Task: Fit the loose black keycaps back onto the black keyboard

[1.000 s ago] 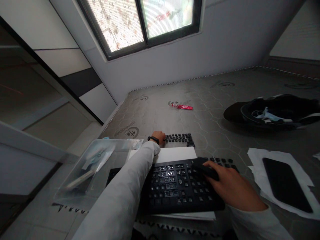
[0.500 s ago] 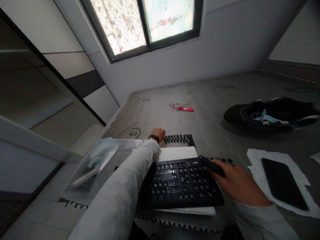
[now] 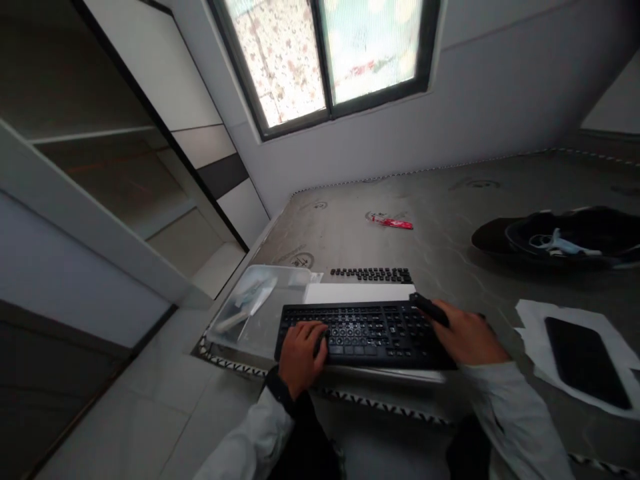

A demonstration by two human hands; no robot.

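Covers part of the keyboard's (image 3: 360,327) left end with the left hand (image 3: 301,353); cannot tell, with a dark blur between thumb and forefinger, whether pinched on something or apart. Clamps the right hand's (image 3: 470,333) fingers on a black tool (image 3: 430,310), handle half hidden, tip over the keyboard's far right corner, contact unclear. Along the mattress's (image 3: 345,233) near edge, keyboard over a mostly hidden white sheet (image 3: 360,292), many sockets bare. Just beyond, rows of keycaps (image 3: 385,273), legends unreadable. At the near left corner, a cloudy box (image 3: 270,313), contents hard to make out. Toward the right edge, a phone (image 3: 585,360) on crumpled paper (image 3: 530,320), and a cap (image 3: 495,237), cut off, with a mask (image 3: 560,243) inside. Midway to the far edge, something red (image 3: 395,223), too small to name. Behind, a pale wall (image 3: 350,157) with a glaring window (image 3: 370,47), cut off above; leftward, a cupboard (image 3: 165,67) and tiled floor (image 3: 165,400).
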